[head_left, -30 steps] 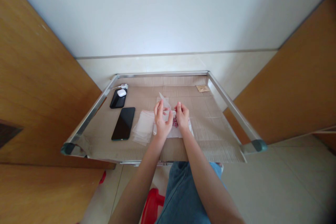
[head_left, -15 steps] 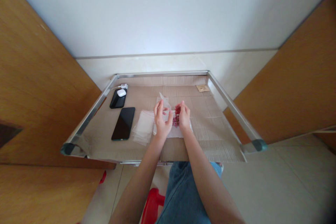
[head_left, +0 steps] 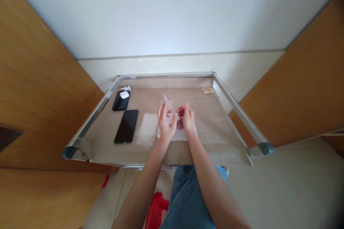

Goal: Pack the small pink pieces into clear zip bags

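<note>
While we are pinching a clear plastic bag (head_left: 168, 105) in our left hand (head_left: 166, 123), we are holding pink beads (head_left: 180, 123) in our narrowly closed right hand (head_left: 188, 118), just above a white sheet (head_left: 188, 135) on the cardboard-covered counter (head_left: 215, 143).

Nothing legible — the small brown card (head_left: 208, 90) (faint print) is too blurred.

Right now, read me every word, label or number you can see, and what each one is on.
No readable text anywhere.
The small brown card in the far corner has dark marks, too small to read.
The black phone and white earbud case show nothing legible.
</note>
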